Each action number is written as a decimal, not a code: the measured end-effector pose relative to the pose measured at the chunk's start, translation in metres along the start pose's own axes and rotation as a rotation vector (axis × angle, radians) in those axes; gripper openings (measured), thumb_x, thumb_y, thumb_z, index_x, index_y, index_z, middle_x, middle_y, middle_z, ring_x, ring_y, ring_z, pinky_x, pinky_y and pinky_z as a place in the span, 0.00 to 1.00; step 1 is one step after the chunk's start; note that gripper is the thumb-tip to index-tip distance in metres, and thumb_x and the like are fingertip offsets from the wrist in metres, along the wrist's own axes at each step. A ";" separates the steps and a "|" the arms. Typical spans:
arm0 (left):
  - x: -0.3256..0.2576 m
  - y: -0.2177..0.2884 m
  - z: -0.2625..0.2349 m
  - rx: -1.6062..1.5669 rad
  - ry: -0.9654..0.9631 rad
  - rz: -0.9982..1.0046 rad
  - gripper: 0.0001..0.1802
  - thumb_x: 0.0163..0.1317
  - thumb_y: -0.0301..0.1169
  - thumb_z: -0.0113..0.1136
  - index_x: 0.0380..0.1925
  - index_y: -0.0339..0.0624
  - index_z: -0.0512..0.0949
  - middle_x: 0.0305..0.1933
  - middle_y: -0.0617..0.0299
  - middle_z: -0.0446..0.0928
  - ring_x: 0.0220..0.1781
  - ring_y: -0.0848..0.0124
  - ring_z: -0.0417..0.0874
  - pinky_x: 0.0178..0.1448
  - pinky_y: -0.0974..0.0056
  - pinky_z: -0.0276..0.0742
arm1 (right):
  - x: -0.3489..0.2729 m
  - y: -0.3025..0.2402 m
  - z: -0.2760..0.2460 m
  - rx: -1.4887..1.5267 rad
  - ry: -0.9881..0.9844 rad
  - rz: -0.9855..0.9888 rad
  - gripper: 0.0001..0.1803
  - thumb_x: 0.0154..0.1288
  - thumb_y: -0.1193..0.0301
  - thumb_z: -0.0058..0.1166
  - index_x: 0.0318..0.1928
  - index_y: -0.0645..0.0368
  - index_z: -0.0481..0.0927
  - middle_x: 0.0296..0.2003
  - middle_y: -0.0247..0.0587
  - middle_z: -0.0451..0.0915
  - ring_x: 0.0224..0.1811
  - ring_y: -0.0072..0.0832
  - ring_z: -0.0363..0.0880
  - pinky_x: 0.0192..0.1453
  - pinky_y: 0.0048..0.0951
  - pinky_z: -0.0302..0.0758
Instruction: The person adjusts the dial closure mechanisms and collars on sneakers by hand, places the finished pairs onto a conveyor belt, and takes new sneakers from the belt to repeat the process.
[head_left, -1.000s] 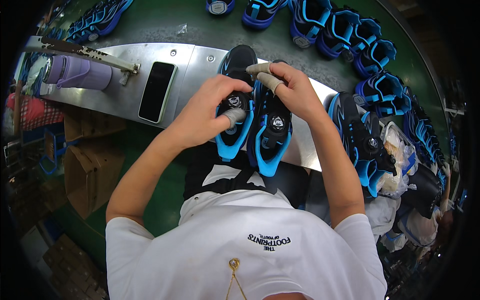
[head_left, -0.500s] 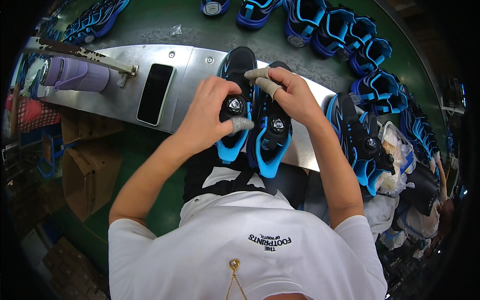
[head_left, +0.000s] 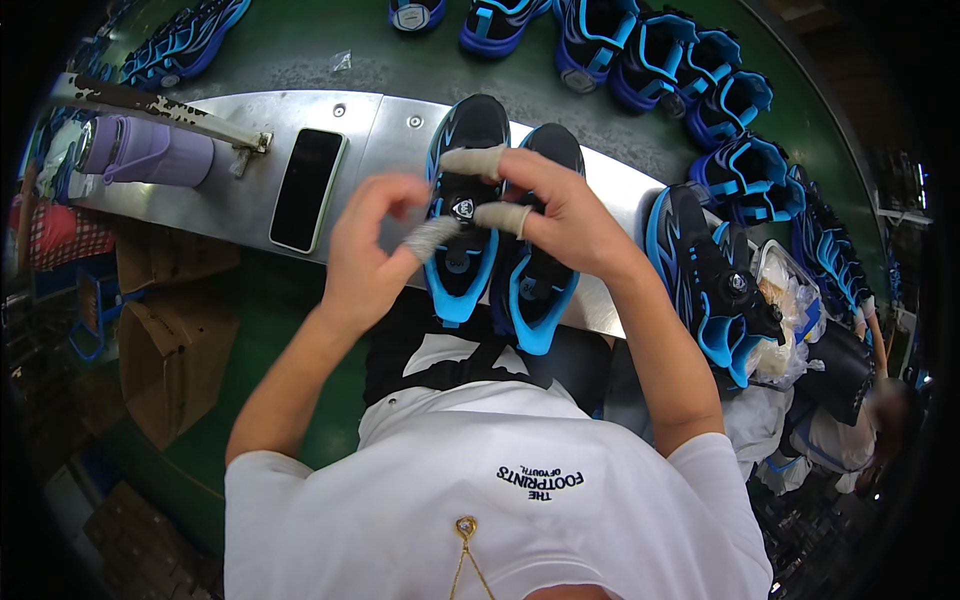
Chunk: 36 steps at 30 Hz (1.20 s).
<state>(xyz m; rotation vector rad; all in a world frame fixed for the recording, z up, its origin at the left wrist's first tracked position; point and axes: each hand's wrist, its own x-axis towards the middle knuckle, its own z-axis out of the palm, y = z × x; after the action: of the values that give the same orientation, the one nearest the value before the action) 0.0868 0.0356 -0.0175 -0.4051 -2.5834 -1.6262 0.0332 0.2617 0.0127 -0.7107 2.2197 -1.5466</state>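
Note:
Two black-and-blue sneakers lie side by side on the metal bench, bright blue heel collars toward me. The left sneaker (head_left: 447, 275) has a round dial (head_left: 463, 209) on its tongue. My right hand (head_left: 565, 215) reaches across the right sneaker (head_left: 541, 285), its taped index finger over the left sneaker's upper and its taped thumb beside the dial. Those fingers are spread apart, and the right sneaker's own dial is hidden. Left of the left sneaker, my left hand (head_left: 365, 255) is slightly blurred, fingers apart, its taped thumb pointing at the dial.
A phone (head_left: 308, 190) and a lilac bottle (head_left: 165, 150) rest on the metal bench (head_left: 375, 130) at left. More sneakers (head_left: 640, 65) stand in a curve beyond. At right, another pair (head_left: 700, 270) sits near plastic bags (head_left: 795, 310). Cardboard boxes (head_left: 180, 350) are at lower left.
My left hand has drawn back leftward from the left sneaker's dial. My right hand has shifted left and down, bringing its taped thumb beside that dial.

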 end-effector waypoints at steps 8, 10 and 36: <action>-0.048 0.017 0.024 -0.563 -0.031 -0.322 0.05 0.66 0.19 0.57 0.42 0.33 0.76 0.49 0.58 0.74 0.50 0.74 0.78 0.57 0.68 0.73 | 0.006 0.005 0.034 -0.318 0.073 -0.218 0.19 0.54 0.76 0.65 0.49 0.54 0.82 0.33 0.38 0.76 0.41 0.38 0.75 0.47 0.35 0.74; -0.040 0.028 0.021 -0.198 -0.169 -0.155 0.10 0.64 0.20 0.59 0.45 0.36 0.77 0.49 0.57 0.75 0.49 0.68 0.79 0.58 0.66 0.73 | 0.004 0.006 0.043 -0.388 0.229 -0.221 0.18 0.53 0.74 0.66 0.47 0.55 0.83 0.30 0.40 0.73 0.38 0.39 0.73 0.44 0.36 0.72; 0.241 -0.114 -0.150 0.960 0.100 0.025 0.24 0.50 0.43 0.71 0.47 0.48 0.81 0.39 0.47 0.78 0.42 0.48 0.81 0.48 0.53 0.77 | 0.148 0.026 -0.075 -0.799 0.356 0.112 0.28 0.60 0.50 0.63 0.56 0.51 0.78 0.37 0.49 0.83 0.43 0.45 0.81 0.48 0.43 0.77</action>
<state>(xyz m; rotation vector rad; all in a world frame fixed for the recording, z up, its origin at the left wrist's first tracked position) -0.1875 -0.0998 -0.0055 -0.2512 -2.8487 -0.2508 -0.1333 0.2415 0.0153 -0.5071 3.1121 -0.7257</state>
